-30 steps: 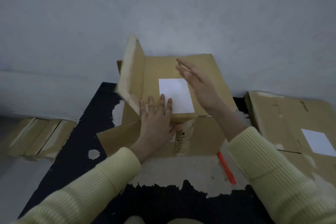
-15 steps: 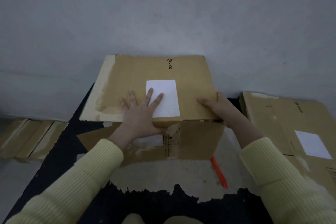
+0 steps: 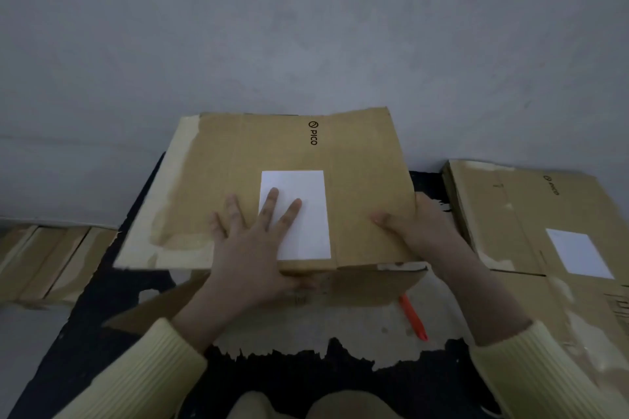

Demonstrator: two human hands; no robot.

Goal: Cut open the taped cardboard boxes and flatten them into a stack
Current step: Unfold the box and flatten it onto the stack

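Left hand (image 3: 252,248) lies flat, fingers spread wide, pressing down on the top panel of the box (image 3: 238,153), two fingertips on its white label (image 3: 308,187). Right hand (image 3: 420,231) grips the panel's right edge, thumb on top, the other fingers hidden round the side. The box sits straight ahead of us, against the wall (image 3: 306,27), long axis running left to right across our view. Its top panel is nearly level, but a front face shows under the near edge, so we judge it only part collapsed. The left end of the panel overhangs well out from both hands; the left hand is the nearer, and pressing there looks to be what flattening needs. An orange cutter (image 3: 413,316) lies on the floor just beside the near right corner, partly under the box, in neither hand. The surface is a black mat (image 3: 102,309) with torn pale patches. A second box (image 3: 510,214), flattened, lies right of us; a pile (image 3: 44,258) of flat cardboard lies at left. Light is dim, the wall plain grey.
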